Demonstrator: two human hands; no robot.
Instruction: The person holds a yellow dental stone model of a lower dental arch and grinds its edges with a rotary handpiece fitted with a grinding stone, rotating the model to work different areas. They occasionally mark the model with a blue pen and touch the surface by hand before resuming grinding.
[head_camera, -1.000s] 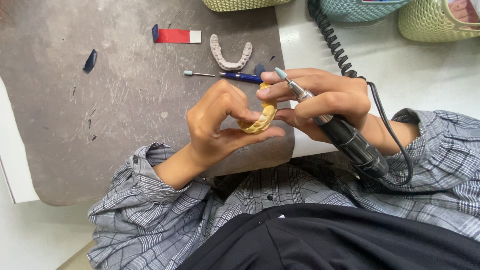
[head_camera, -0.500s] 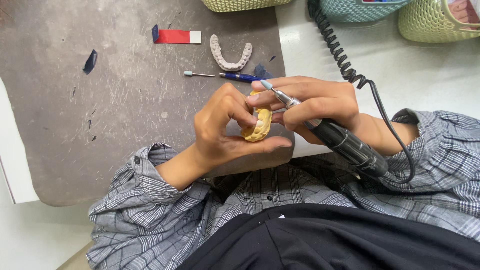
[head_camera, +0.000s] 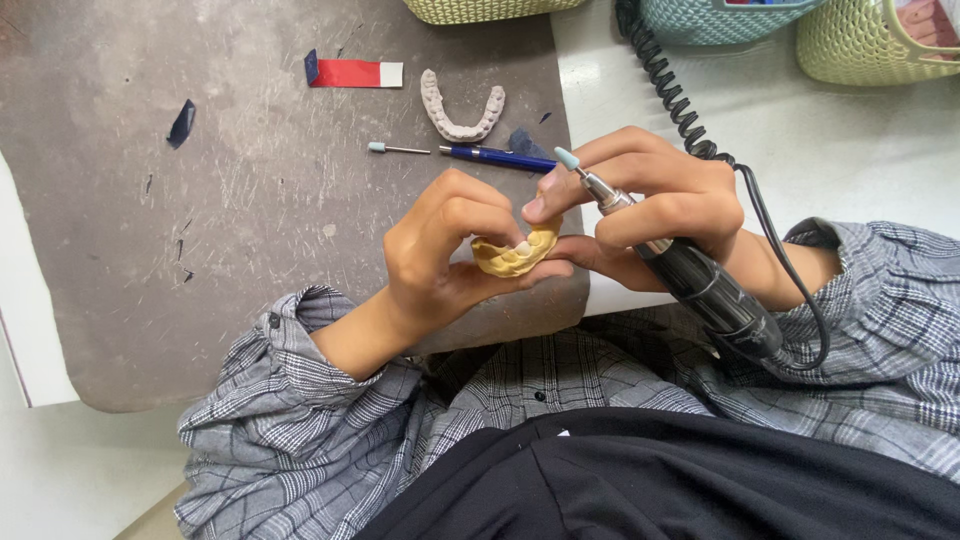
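Your right hand (head_camera: 650, 215), gripping the rotary handpiece (head_camera: 690, 275), has lifted its tip to one o'clock, off the yellow dental cast (head_camera: 515, 255) pinched in your left hand (head_camera: 445, 250).

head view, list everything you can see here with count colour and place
dental cast: 1, yellow, held between both hands over the mat's near edge
rotary handpiece: 1, black and silver with a pale blue tip, in the right hand
coiled cord: 1, black, running from the top edge to the handpiece
work mat: 1, grey-brown and scratched, on the white table
grey arch cast: 1, on the mat's far side
red and white strip: 1, left of the grey cast
blue pen: 1, below the grey cast
loose bur: 1, pale tip, left of the pen
baskets: 3, two yellow-green, one teal, along the top edge
left hand: 1, fingers gripping the yellow cast
right hand: 1, holding the handpiece, thumb on the cast
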